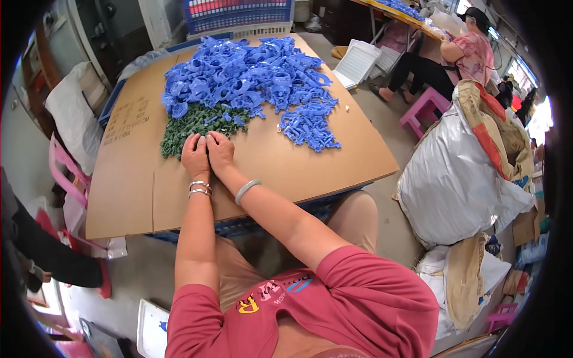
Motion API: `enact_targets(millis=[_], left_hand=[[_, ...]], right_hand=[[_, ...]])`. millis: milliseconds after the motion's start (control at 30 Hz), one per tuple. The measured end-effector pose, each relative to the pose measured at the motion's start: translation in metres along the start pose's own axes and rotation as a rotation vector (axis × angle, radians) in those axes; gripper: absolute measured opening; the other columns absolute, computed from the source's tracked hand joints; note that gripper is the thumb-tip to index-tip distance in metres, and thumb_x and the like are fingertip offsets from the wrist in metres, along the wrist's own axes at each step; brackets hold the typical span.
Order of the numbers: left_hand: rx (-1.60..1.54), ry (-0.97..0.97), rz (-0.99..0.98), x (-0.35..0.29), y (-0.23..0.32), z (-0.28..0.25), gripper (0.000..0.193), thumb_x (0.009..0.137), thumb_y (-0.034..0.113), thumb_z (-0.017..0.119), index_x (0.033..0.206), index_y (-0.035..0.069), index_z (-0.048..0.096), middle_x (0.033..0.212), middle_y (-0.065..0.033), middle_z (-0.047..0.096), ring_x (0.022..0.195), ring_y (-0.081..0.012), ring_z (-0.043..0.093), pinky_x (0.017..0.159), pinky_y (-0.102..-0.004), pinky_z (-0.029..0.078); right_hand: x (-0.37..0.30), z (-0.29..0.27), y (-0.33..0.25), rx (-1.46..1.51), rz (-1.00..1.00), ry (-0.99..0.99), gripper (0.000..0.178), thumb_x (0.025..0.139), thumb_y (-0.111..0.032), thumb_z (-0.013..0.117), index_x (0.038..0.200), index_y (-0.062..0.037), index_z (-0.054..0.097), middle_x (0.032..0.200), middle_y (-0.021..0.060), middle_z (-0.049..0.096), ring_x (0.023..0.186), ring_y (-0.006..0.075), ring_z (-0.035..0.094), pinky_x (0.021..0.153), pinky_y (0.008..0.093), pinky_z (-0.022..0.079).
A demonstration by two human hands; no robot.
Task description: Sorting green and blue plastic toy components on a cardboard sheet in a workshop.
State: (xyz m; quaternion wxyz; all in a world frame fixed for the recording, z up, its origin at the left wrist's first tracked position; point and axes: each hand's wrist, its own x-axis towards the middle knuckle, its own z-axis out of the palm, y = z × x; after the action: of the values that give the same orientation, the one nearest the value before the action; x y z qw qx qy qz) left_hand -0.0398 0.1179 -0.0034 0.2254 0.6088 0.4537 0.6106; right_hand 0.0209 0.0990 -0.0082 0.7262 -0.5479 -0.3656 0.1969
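Note:
Side by side over the cardboard sheet, my left hand and my right hand almost touch at the fingertips. The fingers of both are curled and pinched together; whatever they hold is too small or hidden to make out. Just beyond them lies a heap of small dark green plastic pieces. Behind that rises a large pile of blue plastic parts, some of them ring-shaped. A smaller spread of thin blue pieces sits to the right of my hands.
A blue crate stands past the far edge. Large white sacks lean on the right, near a pink stool where a person sits at another table. A pink chair is at left, close to a dark-trousered leg.

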Motion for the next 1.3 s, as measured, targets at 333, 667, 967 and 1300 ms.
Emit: enact_targets(millis=[333, 667, 967, 1300], left_hand=[[-0.217, -0.132, -0.207, 0.006, 0.030, 0.032, 0.018, 0.072, 0.011, 0.063, 0.085, -0.001, 0.064, 0.086, -0.0071, 0.063, 0.076, -0.0148, 0.058, 0.070, -0.0252, 0.046], [0.381, -0.310, 0.333, 0.009, 0.051, 0.063, 0.021, 0.072, 0.025, 0.056, 0.078, 0.007, 0.064, 0.079, -0.0112, 0.061, 0.077, -0.0276, 0.056, 0.072, -0.0387, 0.040], [0.246, -0.231, 0.331, 0.011, 0.069, 0.052, 0.015, 0.071, 0.016, 0.057, 0.075, 0.004, 0.065, 0.076, -0.0125, 0.061, 0.071, -0.0273, 0.058, 0.065, -0.0353, 0.045], [0.266, -0.426, 0.205, 0.011, 0.080, 0.062, 0.037, 0.081, 0.035, 0.052, 0.077, 0.001, 0.062, 0.069, -0.0144, 0.060, 0.063, -0.0256, 0.057, 0.058, -0.0338, 0.042]], right_hand=[[0.026, -0.025, 0.001, 0.606, 0.325, -0.093, 0.022, 0.083, -0.016, 0.053, 0.098, -0.0015, 0.059, 0.093, 0.0040, 0.060, 0.084, 0.0113, 0.055, 0.074, 0.0230, 0.044], [0.030, -0.052, -0.018, 1.037, 0.564, -0.043, 0.028, 0.086, -0.034, 0.048, 0.087, -0.0084, 0.057, 0.085, 0.0012, 0.057, 0.077, 0.0116, 0.053, 0.068, 0.0254, 0.044], [0.036, -0.044, -0.006, 1.124, 0.447, -0.032, 0.019, 0.082, -0.027, 0.054, 0.079, -0.0086, 0.057, 0.075, 0.0002, 0.054, 0.072, 0.0097, 0.050, 0.063, 0.0240, 0.042], [0.034, -0.041, -0.003, 1.303, 0.574, -0.044, 0.027, 0.082, -0.034, 0.055, 0.093, -0.0090, 0.055, 0.091, 0.0024, 0.056, 0.082, 0.0146, 0.054, 0.070, 0.0274, 0.046]])
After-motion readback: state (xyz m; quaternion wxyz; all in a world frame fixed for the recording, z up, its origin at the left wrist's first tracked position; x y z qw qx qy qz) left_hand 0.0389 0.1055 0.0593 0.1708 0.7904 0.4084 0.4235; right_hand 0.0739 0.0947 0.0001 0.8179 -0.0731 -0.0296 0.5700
